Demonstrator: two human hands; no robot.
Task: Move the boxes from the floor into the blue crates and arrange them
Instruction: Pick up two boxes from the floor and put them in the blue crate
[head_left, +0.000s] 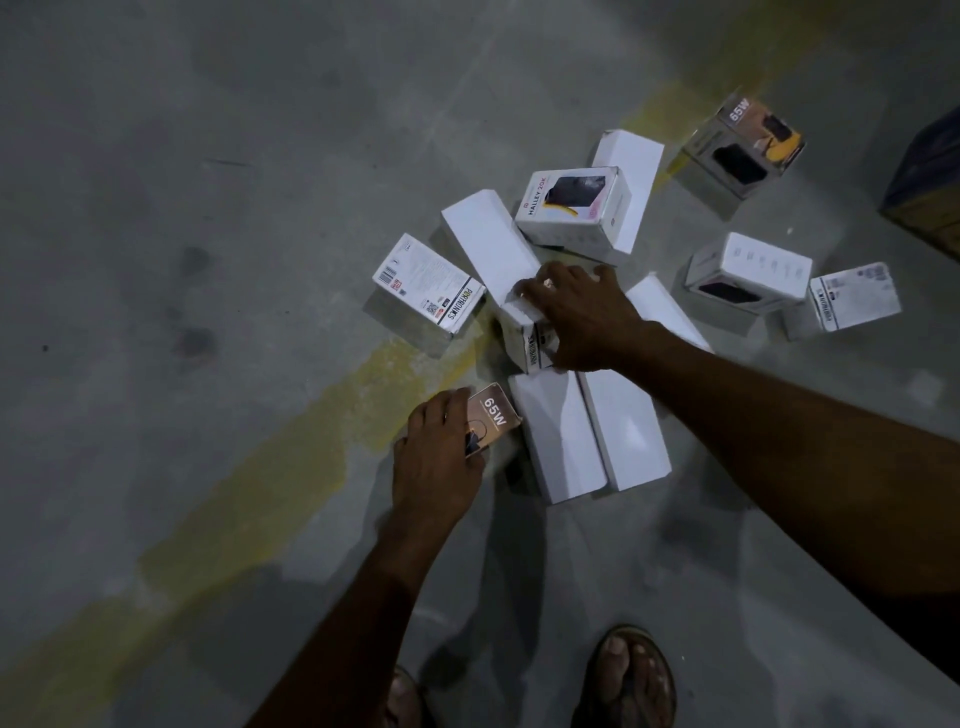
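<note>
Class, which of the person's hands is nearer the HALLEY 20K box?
Right. The right hand grips a white box just below the HALLEY 20K box; the left hand holds a 65W box farther down.

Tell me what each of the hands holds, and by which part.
Left hand grips the nearer 65W box by its left edge. Right hand grips a white Portronics box from above, by its top end.

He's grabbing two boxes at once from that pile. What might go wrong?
The left hand grips the 65W box near one end, so it could slip. The right hand grips a small box in the heap's middle; lifting it may shift the long white box beside it.
</note>
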